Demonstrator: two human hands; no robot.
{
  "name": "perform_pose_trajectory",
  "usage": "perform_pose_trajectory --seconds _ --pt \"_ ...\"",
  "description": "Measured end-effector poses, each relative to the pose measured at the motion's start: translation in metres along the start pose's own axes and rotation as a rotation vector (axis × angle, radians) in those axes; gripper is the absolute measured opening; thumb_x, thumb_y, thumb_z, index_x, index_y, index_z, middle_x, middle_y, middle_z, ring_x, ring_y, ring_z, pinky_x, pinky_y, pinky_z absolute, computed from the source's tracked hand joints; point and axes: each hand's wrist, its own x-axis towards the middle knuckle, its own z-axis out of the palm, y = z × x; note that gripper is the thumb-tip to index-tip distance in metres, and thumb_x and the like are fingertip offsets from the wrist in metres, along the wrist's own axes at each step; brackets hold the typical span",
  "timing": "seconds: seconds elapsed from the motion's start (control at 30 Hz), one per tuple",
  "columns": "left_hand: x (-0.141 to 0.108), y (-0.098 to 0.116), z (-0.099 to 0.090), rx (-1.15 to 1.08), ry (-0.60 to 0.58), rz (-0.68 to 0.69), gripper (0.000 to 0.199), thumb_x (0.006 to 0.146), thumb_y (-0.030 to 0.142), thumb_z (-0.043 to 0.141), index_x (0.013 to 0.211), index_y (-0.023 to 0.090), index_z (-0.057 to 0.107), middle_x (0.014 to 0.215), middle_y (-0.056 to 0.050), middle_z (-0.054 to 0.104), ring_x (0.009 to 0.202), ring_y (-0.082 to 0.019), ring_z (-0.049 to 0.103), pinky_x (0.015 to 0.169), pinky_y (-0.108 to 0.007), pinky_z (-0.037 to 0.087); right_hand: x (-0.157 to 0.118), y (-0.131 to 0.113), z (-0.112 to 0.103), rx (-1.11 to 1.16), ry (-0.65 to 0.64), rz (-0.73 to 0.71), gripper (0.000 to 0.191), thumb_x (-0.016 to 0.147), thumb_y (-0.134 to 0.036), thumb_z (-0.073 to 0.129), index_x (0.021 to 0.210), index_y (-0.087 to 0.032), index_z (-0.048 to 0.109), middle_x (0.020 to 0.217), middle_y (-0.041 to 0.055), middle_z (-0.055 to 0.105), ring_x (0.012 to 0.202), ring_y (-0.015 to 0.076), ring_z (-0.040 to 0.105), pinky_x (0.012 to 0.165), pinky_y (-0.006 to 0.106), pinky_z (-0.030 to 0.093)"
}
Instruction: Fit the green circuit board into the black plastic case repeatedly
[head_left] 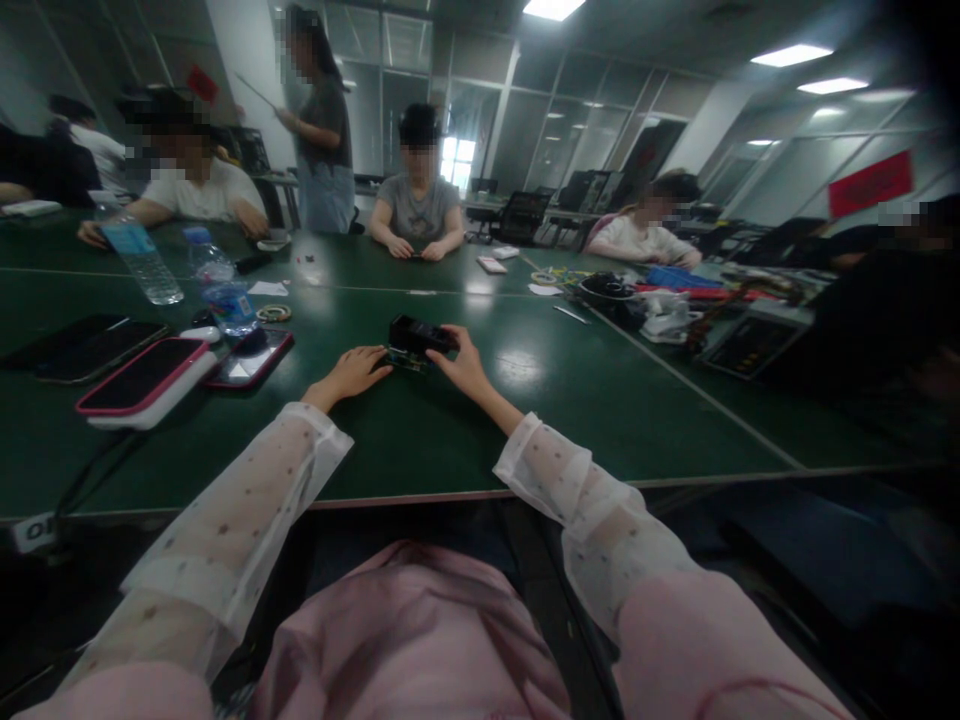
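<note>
Near the middle of the green table [615, 410], my right hand [466, 368] grips the right end of a black box-like object [416, 333], which is tilted. Beneath it lies a small circuit board [409, 360], partly hidden by the black object. My left hand [352, 375] rests palm down at the board's left edge, its fingers stretched out toward it. Nothing shows in that hand.
Phones [146, 375] and two plastic bottles [217, 285] stand or lie at the left. A tape roll [274, 313] is behind them. Cables and a metal-cased unit [757, 338] are at the right. Several people sit around the table; one person [322, 130] stands behind.
</note>
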Motion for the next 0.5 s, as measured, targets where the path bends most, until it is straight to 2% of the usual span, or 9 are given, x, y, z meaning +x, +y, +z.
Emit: perform_pose_trajectory --seconds 0.13,0.33,0.5 --pt "0.0 0.0 -0.001 0.005 -0.007 -0.001 0.061 0.105 0.057 0.033 0.152 0.022 0.049 0.16 -0.011 0.047 0.149 -0.031 0.041 0.122 -0.051 0.032 -0.002 0.008 0.003 -0.033 -0.07 -0.022 0.056 0.085 -0.041 0.073 0.132 -0.021 0.05 0.128 0.0133 0.064 0.112 0.027 0.066 0.101 0.045 0.054" --pt "-0.001 0.0 -0.004 -0.016 -0.023 0.006 0.063 0.104 0.059 0.032 0.149 0.018 0.052 0.16 -0.013 0.046 0.149 -0.031 0.04 0.122 -0.049 0.032 -0.005 0.021 0.006 -0.24 -0.306 0.001 0.063 0.079 -0.026 0.077 0.135 -0.017 0.048 0.133 0.0167 0.062 0.122 0.0321 0.06 0.106 0.052 0.048" --pt "-0.002 0.002 -0.005 -0.012 -0.025 0.004 0.063 0.104 0.059 0.032 0.148 0.018 0.052 0.159 -0.013 0.048 0.148 -0.031 0.041 0.123 -0.048 0.031 -0.005 0.025 0.007 -0.264 -0.318 -0.024 0.065 0.082 -0.029 0.075 0.139 -0.019 0.045 0.136 0.016 0.061 0.123 0.0323 0.058 0.107 0.053 0.047"
